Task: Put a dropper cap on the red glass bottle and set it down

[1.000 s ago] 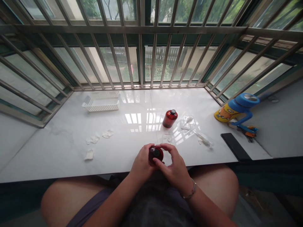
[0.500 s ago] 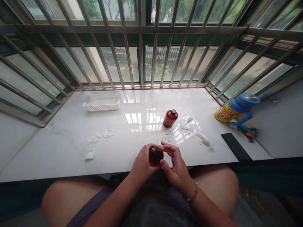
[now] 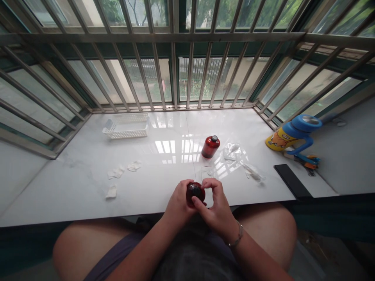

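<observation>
The right hand [image 3: 218, 207] has closed in since a moment ago, its fingers [image 3: 209, 184] now curled around the small red bottle [image 3: 195, 194], which the left hand [image 3: 178, 201] grips from the other side, over the white counter [image 3: 73, 191] (the bottle's black cap [image 3: 194, 190] tips up toward the camera). A second red bottle [image 3: 210, 146] stands upright on the counter, well ahead of the hands.

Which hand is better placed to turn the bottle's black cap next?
Probably the right hand: its fingers reach toward the black cap of the red bottle, while the left hand cups the bottle's side.
</observation>
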Demonstrator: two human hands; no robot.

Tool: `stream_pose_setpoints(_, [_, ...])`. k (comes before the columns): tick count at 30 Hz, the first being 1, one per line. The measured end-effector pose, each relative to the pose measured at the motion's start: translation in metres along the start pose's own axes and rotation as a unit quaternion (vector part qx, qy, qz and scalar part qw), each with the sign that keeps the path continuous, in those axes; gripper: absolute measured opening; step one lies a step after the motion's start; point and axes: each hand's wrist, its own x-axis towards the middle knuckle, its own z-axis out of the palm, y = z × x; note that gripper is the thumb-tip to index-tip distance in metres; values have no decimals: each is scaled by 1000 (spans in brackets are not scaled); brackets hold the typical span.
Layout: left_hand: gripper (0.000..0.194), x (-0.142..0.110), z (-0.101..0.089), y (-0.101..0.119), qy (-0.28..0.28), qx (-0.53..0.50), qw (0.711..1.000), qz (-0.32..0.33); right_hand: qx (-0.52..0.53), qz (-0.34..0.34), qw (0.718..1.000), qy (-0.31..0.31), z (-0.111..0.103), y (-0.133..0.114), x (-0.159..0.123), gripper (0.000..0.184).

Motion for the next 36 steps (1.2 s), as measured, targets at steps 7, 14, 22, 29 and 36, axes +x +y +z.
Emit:
stream_pose_setpoints(7, [68,-4,3,-4,5,15,1000,14,-2,2,1000,-7,5,2,1,29])
stream_pose_setpoints(14, [68,-4,2,-7,11,32,999,24,-40,-56,998,-6,-3,2,10,41])
stream_pose_setpoints(22, [79,20,-12,-2,79,56,995,27,-199,-62,978,7,-42,54,36,45])
stream_pose_setpoints(29, [78,81,-11,14,123,56,990,41,-213,-16,974,-74,-54,95,37,70])
stream_pose_setpoints(36, [77,121,17,10,88,34,995,15,-245,-15,968,-60,-83,103,32,74])
